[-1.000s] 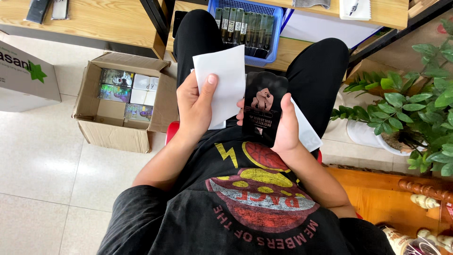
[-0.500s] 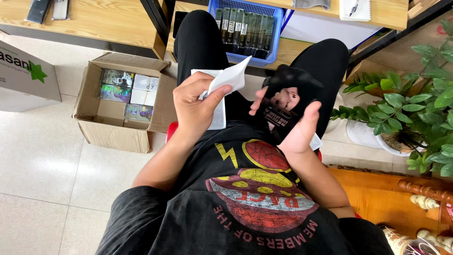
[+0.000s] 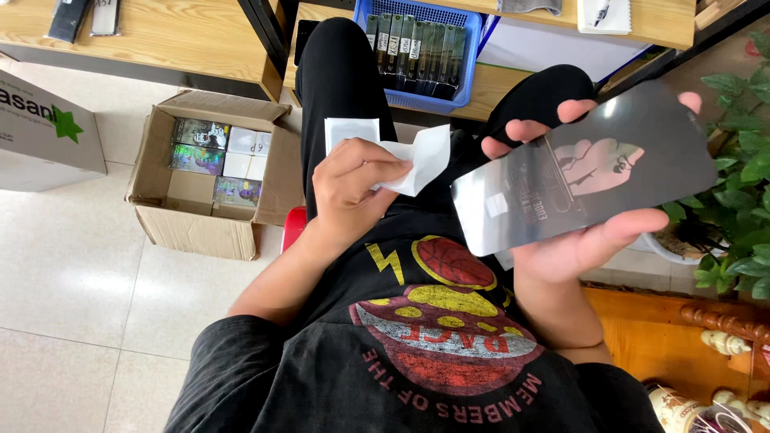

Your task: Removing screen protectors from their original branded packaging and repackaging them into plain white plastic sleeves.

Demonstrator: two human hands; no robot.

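Observation:
My left hand is closed on a crumpled white paper sheet above my lap. A dark glossy sheet, shaped like a phone screen protector, lies flat across the fingers of my right hand, tilted toward the camera with a small white tab at its near end. My thumb and fingertips grip it along its edges. Both hands hover over my black trousers and black printed shirt.
An open cardboard box with small packages stands on the tiled floor at left, next to a white carton. A blue basket of packaged items sits on a wooden shelf ahead. A green plant is at right.
My right hand has lifted the dark sheet up and rightward, closer to the camera, laying it flat. My left hand has crumpled the white paper that it held flat a second ago.

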